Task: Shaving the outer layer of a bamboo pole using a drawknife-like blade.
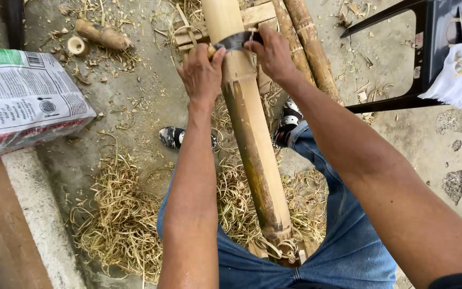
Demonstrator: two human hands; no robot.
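A crinkled printed sack (22, 101) lies at the left on rough concrete, beside curly straw-coloured shavings (118, 225). The left hand (201, 72) and right hand (272, 53) each clench an end of a dark curved blade (237, 40) laid across the smooth, round bamboo pole (249, 134), which runs from the lap upward, arms outstretched.

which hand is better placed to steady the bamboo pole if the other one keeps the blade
Probably the left hand. It grips one end of the curved blade directly beside the bamboo pole, its thumb already on the pole. The right hand holds the blade's other end from the far side.
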